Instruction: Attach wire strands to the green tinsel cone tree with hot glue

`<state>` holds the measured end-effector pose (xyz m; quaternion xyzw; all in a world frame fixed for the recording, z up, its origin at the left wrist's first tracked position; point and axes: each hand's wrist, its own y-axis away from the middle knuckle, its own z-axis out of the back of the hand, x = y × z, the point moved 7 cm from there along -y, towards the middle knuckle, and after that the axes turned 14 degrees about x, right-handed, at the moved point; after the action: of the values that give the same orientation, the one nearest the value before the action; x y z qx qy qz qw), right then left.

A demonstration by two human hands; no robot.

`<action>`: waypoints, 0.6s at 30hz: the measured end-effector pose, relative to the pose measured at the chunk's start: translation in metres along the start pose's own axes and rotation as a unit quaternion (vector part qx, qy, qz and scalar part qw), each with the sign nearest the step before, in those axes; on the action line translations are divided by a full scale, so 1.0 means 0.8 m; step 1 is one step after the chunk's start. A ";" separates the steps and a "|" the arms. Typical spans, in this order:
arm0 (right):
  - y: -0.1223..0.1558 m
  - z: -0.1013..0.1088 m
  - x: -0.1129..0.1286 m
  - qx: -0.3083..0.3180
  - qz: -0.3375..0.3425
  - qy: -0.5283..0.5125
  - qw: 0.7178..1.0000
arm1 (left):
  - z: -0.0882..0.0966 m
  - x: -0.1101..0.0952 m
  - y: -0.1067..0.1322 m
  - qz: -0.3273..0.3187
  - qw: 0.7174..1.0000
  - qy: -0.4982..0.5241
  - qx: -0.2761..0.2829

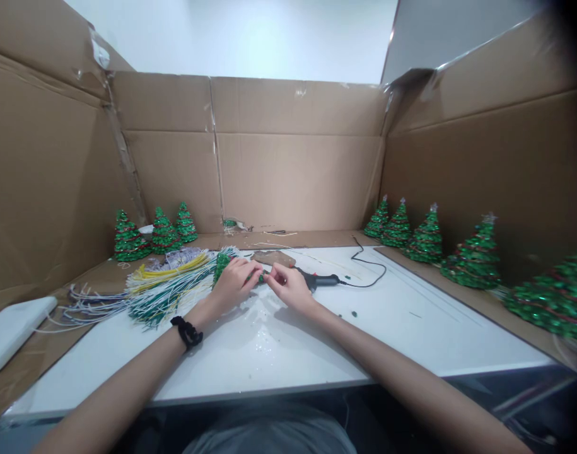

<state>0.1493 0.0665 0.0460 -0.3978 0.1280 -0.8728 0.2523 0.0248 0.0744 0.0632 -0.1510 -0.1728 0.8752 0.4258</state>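
Observation:
Over the middle of the white board, my two hands meet almost fingertip to fingertip. My left hand, with a black band at its wrist, has its fingers closed in a pinch on a small dark green piece. My right hand also pinches with thumb and forefinger close by; what lies between them is too small to make out. Beside the left hand is a shiny green bundle. A black glue gun with a cord lies just behind the right hand.
White, green and yellow strands are heaped at left, near a white flat box. Green tinsel trees stand back left; several more line the right side. Cardboard walls enclose the board. Green scraps lie at right.

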 end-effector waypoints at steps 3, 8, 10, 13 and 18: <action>0.000 0.001 0.000 -0.003 -0.007 0.011 1.000 | -0.001 0.000 0.000 -0.002 1.000 0.002 0.001; 0.000 0.003 -0.001 -0.009 -0.021 0.032 0.999 | -0.001 -0.001 0.000 -0.008 1.000 0.001 0.001; 0.001 0.004 -0.001 -0.011 -0.027 0.039 0.999 | -0.001 -0.001 0.000 -0.009 1.000 0.000 0.002; 0.001 0.004 0.001 -0.013 -0.028 0.045 0.999 | -0.001 -0.001 0.000 -0.005 1.000 -0.001 0.003; 0.001 0.005 0.002 -0.010 -0.035 0.048 0.998 | -0.002 0.001 0.001 -0.001 1.000 0.004 0.006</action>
<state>0.1519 0.0648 0.0488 -0.3625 0.1350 -0.8977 0.2112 0.0246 0.0748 0.0612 -0.1515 -0.1662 0.8751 0.4285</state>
